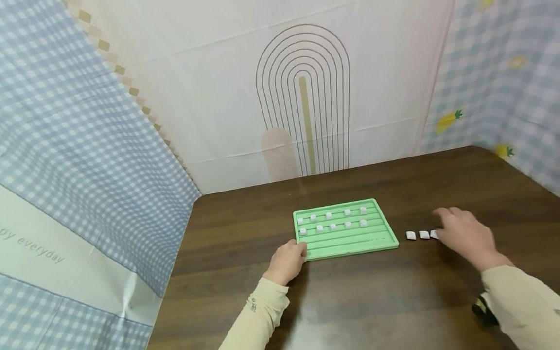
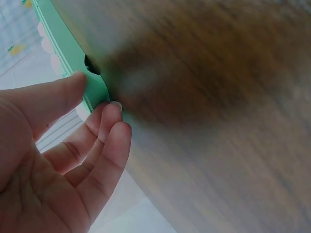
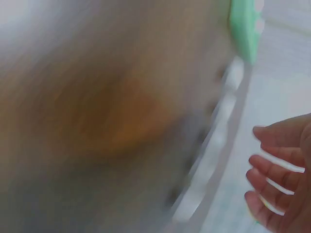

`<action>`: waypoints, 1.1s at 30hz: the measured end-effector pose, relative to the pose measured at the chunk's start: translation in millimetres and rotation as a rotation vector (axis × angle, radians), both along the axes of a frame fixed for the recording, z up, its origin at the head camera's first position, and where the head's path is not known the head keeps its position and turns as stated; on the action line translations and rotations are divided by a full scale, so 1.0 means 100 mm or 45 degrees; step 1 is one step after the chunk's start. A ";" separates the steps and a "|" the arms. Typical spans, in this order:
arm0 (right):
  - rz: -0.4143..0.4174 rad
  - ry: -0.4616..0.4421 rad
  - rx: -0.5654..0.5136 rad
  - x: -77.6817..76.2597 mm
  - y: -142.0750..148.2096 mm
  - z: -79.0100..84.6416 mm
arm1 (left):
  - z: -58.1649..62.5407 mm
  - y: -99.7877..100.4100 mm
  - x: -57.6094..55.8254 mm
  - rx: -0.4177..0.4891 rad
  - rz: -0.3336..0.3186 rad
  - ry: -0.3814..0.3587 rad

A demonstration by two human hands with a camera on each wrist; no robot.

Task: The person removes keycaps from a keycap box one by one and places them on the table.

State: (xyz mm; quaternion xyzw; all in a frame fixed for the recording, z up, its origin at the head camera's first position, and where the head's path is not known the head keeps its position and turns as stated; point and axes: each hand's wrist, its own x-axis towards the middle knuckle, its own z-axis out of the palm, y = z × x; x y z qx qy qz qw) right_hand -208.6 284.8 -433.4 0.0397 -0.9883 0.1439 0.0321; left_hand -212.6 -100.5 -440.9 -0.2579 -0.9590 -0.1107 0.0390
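Note:
A light green ridged tray (image 1: pixel 350 252) lies on the table, with two rows of small white keycap-like pieces (image 1: pixel 333 227) in its upper grooves. My left hand (image 1: pixel 286 261) grips the tray's near left corner. In the left wrist view the thumb (image 2: pixel 60 94) lies against the green side wall and the fingertips meet the corner. To the right of the tray, more white keycap-like pieces (image 1: pixel 411 236) sit in a line on the table. Over the right end of that line is my right hand (image 1: pixel 468 236). The right wrist view shows its fingers (image 3: pixel 272 170) spread loosely, holding nothing.
The dark brown wooden table (image 1: pixel 236 233) ends at a white cloth backdrop (image 1: pixel 218 97) with an arch pattern. Blue checked cloth (image 1: pixel 87 121) hangs at the left and right. A small black and yellow object (image 1: pixel 483 311) shows beside the right sleeve.

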 end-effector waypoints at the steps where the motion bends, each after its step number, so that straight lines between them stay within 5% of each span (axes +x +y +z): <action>1: 0.027 0.031 -0.003 -0.05 -0.12 0.02 | 0.00 0.00 0.01 0.001 -0.001 0.002; 7: 0.194 0.050 -0.047 -0.31 -0.77 -0.04 | -0.04 0.06 0.06 0.006 -0.022 -0.004; 12: 0.221 0.004 -0.051 -0.38 -0.99 -0.18 | -0.07 0.15 0.09 0.006 -0.032 -0.002; 26: 0.262 0.171 0.038 -0.48 -1.09 -0.22 | -0.06 0.09 0.04 -0.003 -0.006 0.025; 33: 0.127 0.120 -0.011 -0.50 -0.77 -0.06 | -0.04 0.01 0.02 0.001 0.024 -0.011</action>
